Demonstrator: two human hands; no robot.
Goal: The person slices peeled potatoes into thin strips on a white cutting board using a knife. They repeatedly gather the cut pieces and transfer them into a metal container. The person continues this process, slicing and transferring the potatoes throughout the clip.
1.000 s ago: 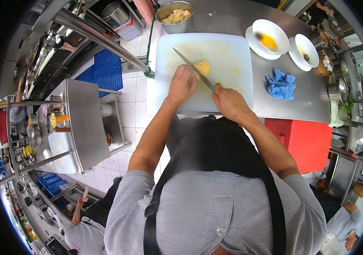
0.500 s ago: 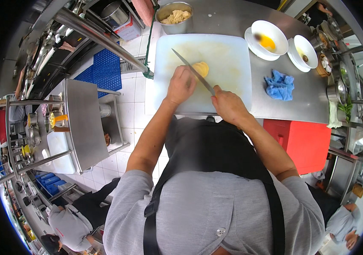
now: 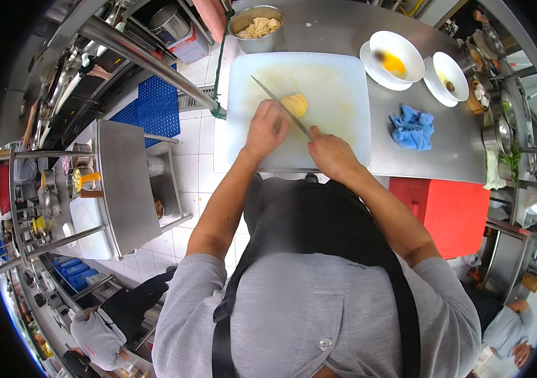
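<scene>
A white cutting board (image 3: pixel 338 75) lies on the steel counter (image 3: pixel 445 145). On it sits a small pale yellow piece of food (image 3: pixel 295 104). My right hand (image 3: pixel 331 154) is shut on the handle of a long knife (image 3: pixel 278 104), whose blade slants up to the left across the food's near edge. My left hand (image 3: pixel 267 129) rests on the board just left of the blade, its fingers curled close to the food.
A metal bowl (image 3: pixel 256 28) of pale shredded food stands behind the board. Right of the board are two white bowls (image 3: pixel 397 57) (image 3: pixel 450 77), one with yellow liquid, and a blue cloth (image 3: pixel 412 126). A red box (image 3: pixel 448 211) sits under the counter. Other people stand at lower left and lower right.
Both hands and the knife stay almost in place on the board. The person at lower left has shifted.
</scene>
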